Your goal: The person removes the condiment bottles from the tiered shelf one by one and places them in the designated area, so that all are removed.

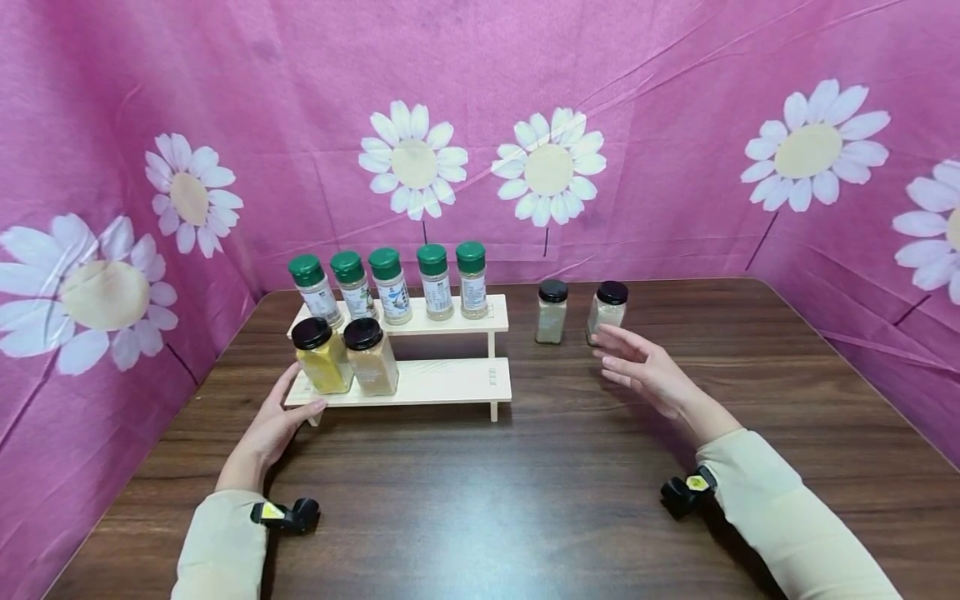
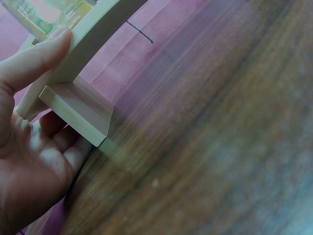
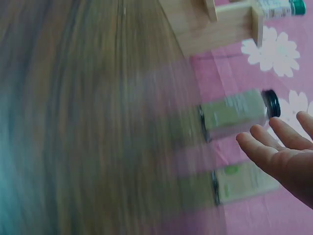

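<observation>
The left hand [image 1: 272, 423] grips the left end of a two-tier wooden spice rack [image 1: 450, 382], thumb along the front edge of the lower tier and fingers round by its leg [image 2: 78, 110]. Close to that thumb, a jar of yellow spice [image 1: 326, 369] and a jar of tan spice [image 1: 373, 372], both black-capped, stand on the lower tier. Fingers extended, the right hand [image 1: 647, 372] is at a black-capped jar of pale contents [image 1: 604, 315], overlapping its lower part in the head view. Left of it stands a jar of greenish spice [image 1: 551, 321], also on the table.
Several green-capped shakers [image 1: 437, 292] line the rack's upper tier. The brown wooden table [image 1: 480, 492] runs back to a pink cloth [image 1: 480, 67] with daisies, which also hangs along both sides.
</observation>
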`<action>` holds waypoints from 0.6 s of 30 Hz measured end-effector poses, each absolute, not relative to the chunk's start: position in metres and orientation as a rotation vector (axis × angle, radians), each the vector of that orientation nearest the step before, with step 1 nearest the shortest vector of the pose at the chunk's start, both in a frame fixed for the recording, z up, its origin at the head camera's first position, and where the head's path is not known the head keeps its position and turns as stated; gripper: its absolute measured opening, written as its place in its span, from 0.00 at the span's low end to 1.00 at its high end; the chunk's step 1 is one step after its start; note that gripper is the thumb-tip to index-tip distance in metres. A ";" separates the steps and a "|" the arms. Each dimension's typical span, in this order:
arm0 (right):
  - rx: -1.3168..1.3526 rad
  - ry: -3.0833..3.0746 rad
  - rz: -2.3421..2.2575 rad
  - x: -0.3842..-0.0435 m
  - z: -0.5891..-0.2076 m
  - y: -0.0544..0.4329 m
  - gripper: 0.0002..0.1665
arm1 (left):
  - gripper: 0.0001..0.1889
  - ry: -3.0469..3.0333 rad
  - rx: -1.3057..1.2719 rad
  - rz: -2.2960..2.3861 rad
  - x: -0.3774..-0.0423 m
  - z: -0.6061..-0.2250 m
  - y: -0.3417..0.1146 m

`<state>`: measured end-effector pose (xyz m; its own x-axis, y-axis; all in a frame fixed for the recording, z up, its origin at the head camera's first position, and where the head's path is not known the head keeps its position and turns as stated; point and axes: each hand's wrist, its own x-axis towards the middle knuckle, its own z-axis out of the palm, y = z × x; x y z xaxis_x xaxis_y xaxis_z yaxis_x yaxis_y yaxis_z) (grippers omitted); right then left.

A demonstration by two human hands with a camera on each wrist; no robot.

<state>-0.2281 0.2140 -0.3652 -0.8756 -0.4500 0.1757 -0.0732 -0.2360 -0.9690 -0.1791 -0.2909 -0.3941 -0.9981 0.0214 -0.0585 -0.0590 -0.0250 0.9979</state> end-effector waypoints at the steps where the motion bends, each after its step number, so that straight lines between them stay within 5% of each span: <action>1: -0.642 1.753 -2.205 -0.227 -0.365 0.211 0.33 | 0.45 2.155 -0.041 2.206 -0.179 -0.394 -0.291; 18: -0.711 1.754 -2.127 -0.218 -0.354 0.161 0.32 | 0.45 2.142 -0.042 2.205 -0.179 -0.393 -0.290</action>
<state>-0.2182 0.1610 -0.3538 -0.8350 -0.5178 0.1861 -0.0840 -0.2142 -0.9732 -0.1790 -0.2905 -0.3926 -0.9974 0.0292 -0.0663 -0.0671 -0.0278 0.9974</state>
